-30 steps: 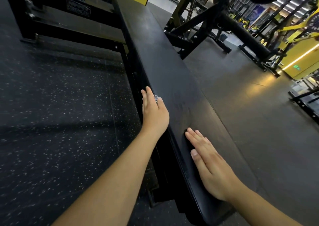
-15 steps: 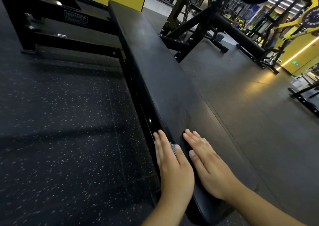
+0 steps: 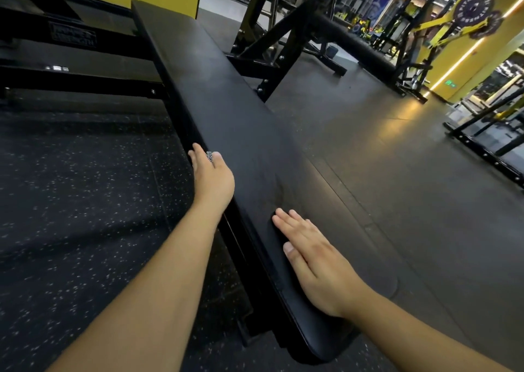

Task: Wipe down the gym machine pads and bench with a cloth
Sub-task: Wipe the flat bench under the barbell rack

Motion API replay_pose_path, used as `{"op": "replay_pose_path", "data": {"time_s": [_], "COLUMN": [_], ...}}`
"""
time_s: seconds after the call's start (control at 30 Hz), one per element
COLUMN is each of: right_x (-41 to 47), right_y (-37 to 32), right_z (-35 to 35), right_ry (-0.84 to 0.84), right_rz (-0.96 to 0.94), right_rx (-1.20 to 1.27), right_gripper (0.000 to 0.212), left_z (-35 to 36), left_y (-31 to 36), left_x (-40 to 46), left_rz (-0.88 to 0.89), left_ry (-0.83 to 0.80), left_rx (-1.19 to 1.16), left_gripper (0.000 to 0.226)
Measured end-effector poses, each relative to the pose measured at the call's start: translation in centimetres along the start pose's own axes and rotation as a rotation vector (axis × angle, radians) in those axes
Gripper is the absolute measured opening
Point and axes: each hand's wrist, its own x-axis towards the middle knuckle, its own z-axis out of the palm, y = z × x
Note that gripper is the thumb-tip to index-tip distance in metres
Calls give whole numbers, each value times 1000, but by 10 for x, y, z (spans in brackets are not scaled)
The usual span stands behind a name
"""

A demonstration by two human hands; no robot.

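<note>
Left hand [image 3: 213,178]: slid forward along long black padded surface [image 3: 241,110] edge, pinching checked cloth [image 3: 209,156]; right hand [image 3: 310,254] flat, spread; press evenly.

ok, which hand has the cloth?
The left hand, on the bench's left edge: a bit of patterned cloth shows between its fingers. The right hand lies flat on the pad top, nothing visible under it.

Head view: two bare forearms enter from the bottom edge. No sleeves visible on either, no watch or wristband at either wrist. Left hand [image 3: 212,177]: no glove. Right hand [image 3: 313,261]: no glove, no rings on the fingers that show, nails short and unpainted; thumbnail plainly visible. Left hand fingers mostly hidden.
</note>
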Motion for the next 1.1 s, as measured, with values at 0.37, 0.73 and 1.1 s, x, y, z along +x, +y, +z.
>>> {"op": "replay_pose_path", "data": {"time_s": [0.37,0.73,1.1], "right_x": [2,-41,-53], "right_y": [8,34,57], "right_z": [3,-52,-76], "right_ry": [22,39,45], "right_rz": [-33,136,250], "right_rx": [39,210,230], "right_gripper": [50,47,31], "left_z": [-17,-3,23], "left_y": [-6,85,64], "left_x": [-109,-155,-136], "left_rz": [44,301,459], "left_ry": [-195,-402,-673], "left_rx": [356,890,1105], "left_gripper": [60,52,66]}}
